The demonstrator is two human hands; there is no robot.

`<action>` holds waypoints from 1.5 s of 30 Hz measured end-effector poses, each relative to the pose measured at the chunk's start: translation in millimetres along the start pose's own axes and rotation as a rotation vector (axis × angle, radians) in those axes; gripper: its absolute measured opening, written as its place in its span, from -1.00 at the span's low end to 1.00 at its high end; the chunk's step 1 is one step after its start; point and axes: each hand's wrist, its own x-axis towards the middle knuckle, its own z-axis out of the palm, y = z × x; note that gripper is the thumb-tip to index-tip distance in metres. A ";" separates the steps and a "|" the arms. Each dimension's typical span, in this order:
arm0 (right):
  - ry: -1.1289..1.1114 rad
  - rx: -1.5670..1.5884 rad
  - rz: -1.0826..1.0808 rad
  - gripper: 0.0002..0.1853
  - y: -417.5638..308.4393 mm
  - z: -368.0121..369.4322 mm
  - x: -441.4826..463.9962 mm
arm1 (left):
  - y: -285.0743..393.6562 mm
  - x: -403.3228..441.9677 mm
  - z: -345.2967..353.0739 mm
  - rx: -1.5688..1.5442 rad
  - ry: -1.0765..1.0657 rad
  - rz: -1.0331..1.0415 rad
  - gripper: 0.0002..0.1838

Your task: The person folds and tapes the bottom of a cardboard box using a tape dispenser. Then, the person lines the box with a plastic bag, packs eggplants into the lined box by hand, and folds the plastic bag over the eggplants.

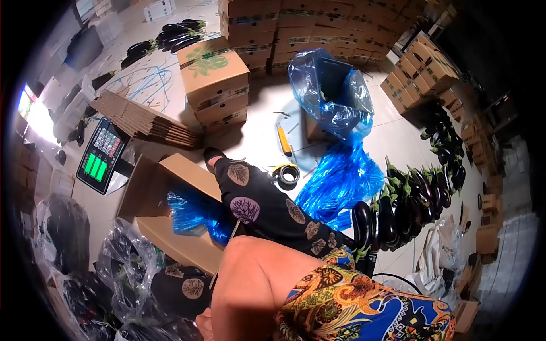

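My right arm, in a bright patterned sleeve, bends across the bottom of the head view. Only a small part of my right hand (203,325) shows at the lower edge; its fingers are hidden, and what it touches cannot be made out. Nearest to it are my dark trouser leg (181,288) with leaf prints and a crumpled clear plastic bag (128,273). My left hand is out of view. Between my legs stands an open cardboard box (170,241) with a blue plastic liner (196,213) in it.
Rows of eggplants (392,219) lie at right. A blue-lined bin (341,85), blue bags (341,184), black tape roll (287,176) and yellow box cutter (283,140) are ahead. A scale display (102,153), flattened cartons (142,119) and stacked boxes (213,79) stand left.
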 end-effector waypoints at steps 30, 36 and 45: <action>-0.090 -0.022 -0.017 -0.74 -4.0 -8.3 0.8 | -22.1 14.8 -8.6 -0.010 0.065 -0.117 -0.80; -0.101 -0.029 -0.015 -0.74 -3.9 -8.3 1.3 | -25.1 16.6 -9.4 -0.016 0.071 -0.135 -0.80; -0.123 -0.031 -0.012 -0.74 -3.4 -7.8 2.9 | -29.8 18.3 -10.3 -0.020 0.080 -0.156 -0.80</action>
